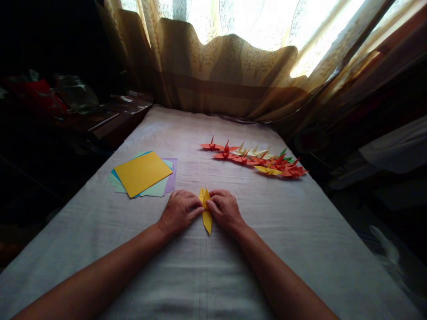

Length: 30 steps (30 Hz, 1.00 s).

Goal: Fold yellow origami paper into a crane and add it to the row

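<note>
A yellow folded origami paper (pixel 207 219) is held between my two hands, low over the white cloth. Its lower end narrows to a point toward me, and two pointed flaps stick up at the far end. My left hand (pixel 183 210) pinches its left edge with thumb and fingers. From the other side, my right hand (pixel 227 210) grips the right edge, thumb on top. Fingertips cover part of the folds in the middle.
Left of my hands lies a stack of coloured paper sheets (pixel 143 173), yellow on top. Several folded paper cranes (pixel 256 161), mostly red-orange, stand at the right. The white cloth (pixel 287 249) covers the surface; a curtain (pixel 213 66) hangs behind it. Dark clutter (pixel 76 95) stands at the left.
</note>
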### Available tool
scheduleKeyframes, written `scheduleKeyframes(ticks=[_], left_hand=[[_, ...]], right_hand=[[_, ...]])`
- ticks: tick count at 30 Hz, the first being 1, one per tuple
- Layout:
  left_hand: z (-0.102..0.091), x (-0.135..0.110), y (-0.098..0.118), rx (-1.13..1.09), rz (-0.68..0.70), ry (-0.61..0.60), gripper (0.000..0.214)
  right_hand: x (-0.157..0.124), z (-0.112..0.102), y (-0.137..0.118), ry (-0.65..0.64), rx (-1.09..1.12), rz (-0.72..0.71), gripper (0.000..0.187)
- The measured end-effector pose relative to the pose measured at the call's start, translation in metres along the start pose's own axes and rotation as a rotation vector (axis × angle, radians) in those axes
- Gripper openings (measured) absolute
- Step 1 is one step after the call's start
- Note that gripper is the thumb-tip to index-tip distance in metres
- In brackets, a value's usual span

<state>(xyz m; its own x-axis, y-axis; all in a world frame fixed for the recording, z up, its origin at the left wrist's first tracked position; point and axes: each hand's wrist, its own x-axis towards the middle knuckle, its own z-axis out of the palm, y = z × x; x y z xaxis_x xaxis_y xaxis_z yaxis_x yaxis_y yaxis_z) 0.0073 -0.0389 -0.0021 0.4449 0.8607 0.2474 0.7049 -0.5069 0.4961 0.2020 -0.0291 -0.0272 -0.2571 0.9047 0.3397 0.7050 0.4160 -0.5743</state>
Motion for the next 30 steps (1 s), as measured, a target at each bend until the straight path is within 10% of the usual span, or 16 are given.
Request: scheduleKeyframes(ticks=[10, 30], left_hand=[[0.007, -0.001, 0.002, -0.042, -0.096, 0.047, 0.015], [0.002, 0.013, 0.005, 0.01, -0.171, -0.042, 0.015]], right_hand=[[-0.006, -0.014, 0.01, -0.133, 0.075, -0.163, 0.013], [-0.011, 0.001, -0.019, 0.055, 0.03, 0.119, 0.015]])
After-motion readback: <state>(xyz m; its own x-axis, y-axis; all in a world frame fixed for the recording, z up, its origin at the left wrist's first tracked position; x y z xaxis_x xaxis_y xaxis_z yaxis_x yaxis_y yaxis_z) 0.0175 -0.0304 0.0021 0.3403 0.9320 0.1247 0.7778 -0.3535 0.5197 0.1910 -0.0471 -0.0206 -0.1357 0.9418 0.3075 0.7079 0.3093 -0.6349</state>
